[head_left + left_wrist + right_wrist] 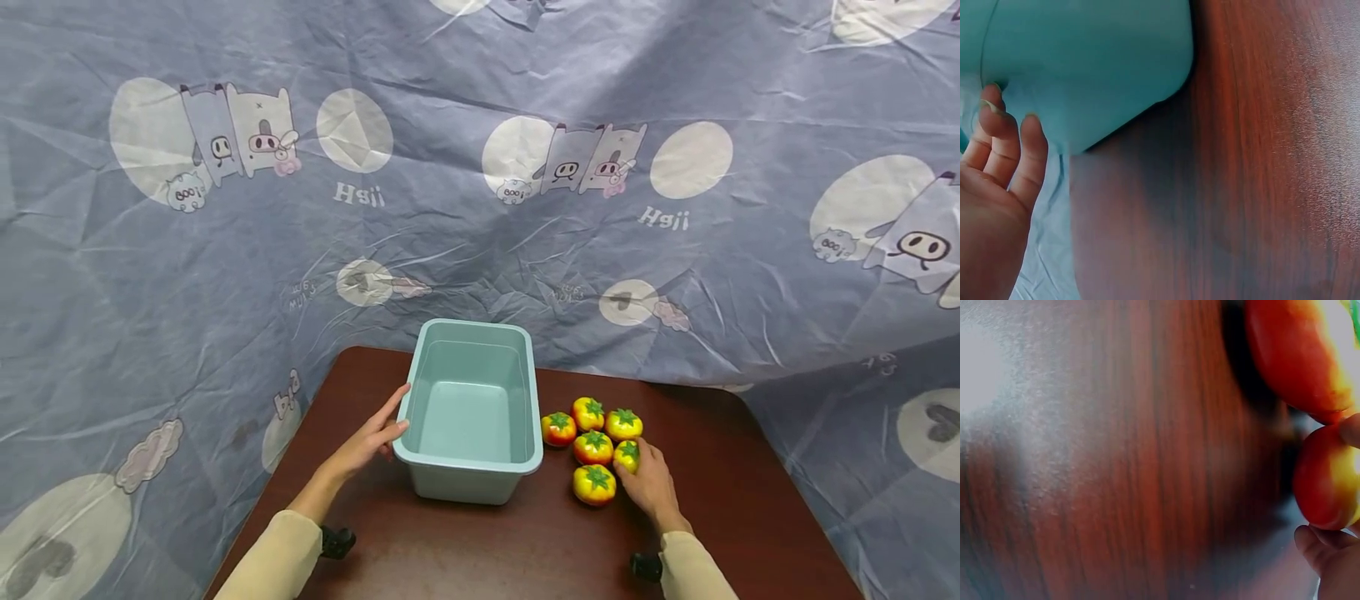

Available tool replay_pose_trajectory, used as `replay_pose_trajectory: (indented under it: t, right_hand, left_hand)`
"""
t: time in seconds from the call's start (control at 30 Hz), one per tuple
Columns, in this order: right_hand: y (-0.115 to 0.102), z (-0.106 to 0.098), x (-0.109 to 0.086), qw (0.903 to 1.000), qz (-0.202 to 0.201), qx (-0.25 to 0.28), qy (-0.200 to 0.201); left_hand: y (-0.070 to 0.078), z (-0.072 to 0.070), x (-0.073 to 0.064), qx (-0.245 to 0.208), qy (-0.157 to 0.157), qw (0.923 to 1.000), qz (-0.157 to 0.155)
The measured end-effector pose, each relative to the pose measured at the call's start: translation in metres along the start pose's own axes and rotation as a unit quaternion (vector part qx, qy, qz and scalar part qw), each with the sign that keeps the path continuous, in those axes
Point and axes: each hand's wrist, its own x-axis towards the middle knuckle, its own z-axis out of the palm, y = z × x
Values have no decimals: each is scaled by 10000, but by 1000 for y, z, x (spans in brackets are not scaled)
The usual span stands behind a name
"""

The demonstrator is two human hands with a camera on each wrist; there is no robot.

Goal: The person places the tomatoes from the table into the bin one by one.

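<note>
My left hand (362, 443) is at the left side of a pale green plastic bin (468, 483), with fingertips touching its outer rim. In the left wrist view, loosely bent fingers (1034, 153) lie against the bin's outer wall. My right hand (652, 486) holds a shiny red-and-yellow tomato (626, 456) with a green leafy top, pinched between thumb and fingers. The right wrist view shows this held tomato (1324, 481) touching a neighbouring tomato (1294, 353). Several similar tomatoes (592, 448) are grouped beside the bin's right side. The bin has nothing inside.
Everything stands on a dark reddish-brown wooden table (465, 550) with rounded far corners. A grey-blue cloth (450, 217) printed with cartoon figures hangs behind the table and along its sides.
</note>
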Motion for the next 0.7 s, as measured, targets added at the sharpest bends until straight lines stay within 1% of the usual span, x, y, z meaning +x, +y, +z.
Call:
replay_pose_trajectory:
  t: [0.17, 0.3, 0.47, 0.6, 0.7]
  right_hand:
    - [6, 4, -3, 9993, 191, 219, 246]
    - [10, 9, -4, 9986, 146, 327, 390]
    - [10, 13, -3, 9978, 73, 423, 510]
    - [8, 16, -2, 9954, -22, 556, 776]
    - [8, 18, -1, 9939, -33, 694, 862]
  left_hand:
    - [-2, 6, 1, -243, 34, 9997, 3]
    - [-5, 9, 2, -364, 148, 9992, 39]
    - [-6, 10, 2, -383, 292, 9988, 88]
    - [-6, 11, 2, -305, 385, 9987, 117]
    - [-7, 11, 1, -298, 434, 9986, 91]
